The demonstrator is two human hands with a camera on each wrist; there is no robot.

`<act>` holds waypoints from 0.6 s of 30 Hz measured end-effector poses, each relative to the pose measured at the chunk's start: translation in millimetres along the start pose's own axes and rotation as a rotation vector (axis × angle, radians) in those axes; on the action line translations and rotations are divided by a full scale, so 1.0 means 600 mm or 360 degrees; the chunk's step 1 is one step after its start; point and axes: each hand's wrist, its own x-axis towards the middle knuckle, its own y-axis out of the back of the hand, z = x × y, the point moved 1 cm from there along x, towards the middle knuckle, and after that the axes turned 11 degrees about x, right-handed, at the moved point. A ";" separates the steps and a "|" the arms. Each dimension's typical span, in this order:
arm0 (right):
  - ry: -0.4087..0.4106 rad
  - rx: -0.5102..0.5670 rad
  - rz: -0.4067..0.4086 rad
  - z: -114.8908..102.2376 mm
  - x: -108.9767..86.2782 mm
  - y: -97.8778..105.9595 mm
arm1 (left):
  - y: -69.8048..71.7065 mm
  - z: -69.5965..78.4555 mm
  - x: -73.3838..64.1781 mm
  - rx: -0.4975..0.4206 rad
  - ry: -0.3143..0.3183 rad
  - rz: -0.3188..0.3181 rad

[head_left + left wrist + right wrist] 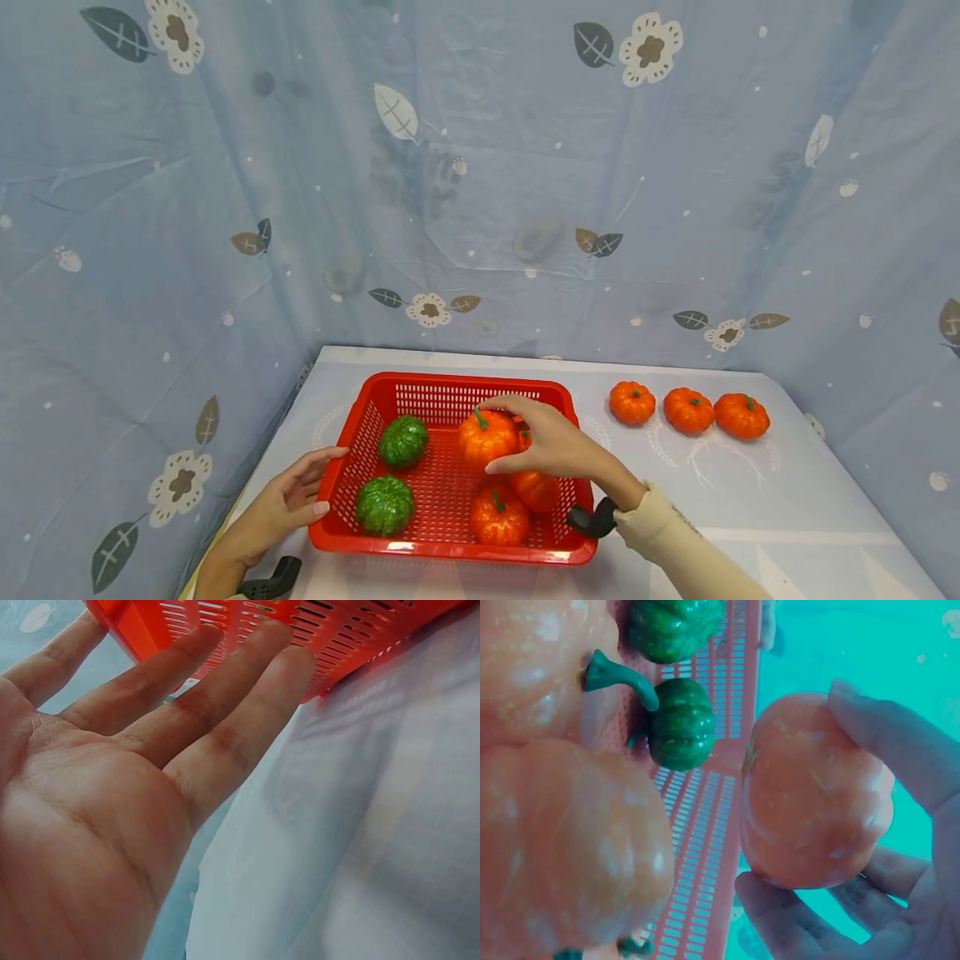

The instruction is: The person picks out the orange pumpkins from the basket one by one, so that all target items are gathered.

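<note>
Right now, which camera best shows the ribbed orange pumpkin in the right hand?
The right wrist view: the ribbed orange pumpkin appears large in the right hand. The head view shows it smaller, green stem visible; the left wrist view, not at all.

The pale tabletop (787,500) carries a red slotted basket (420,547) and, to its right, three orange pumpkins (688,412).

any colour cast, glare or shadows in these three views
Right wrist: strong cyan cast, dulling the held orange pumpkin; head: fairly even light, white glints on the red basket's front rim; left wrist: dim, broad soft shadows across the pale tablecloth.
</note>
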 end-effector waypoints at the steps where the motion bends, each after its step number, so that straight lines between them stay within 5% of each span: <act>1: -0.0002 0.0002 0.0006 0.001 -0.003 0.004 | 0.000 0.000 0.000 0.0000 0.0011 0.0000; 18: -0.0073 0.0070 0.0161 0.027 -0.056 0.061 | -0.001 0.001 -0.001 0.0030 -0.0041 0.0007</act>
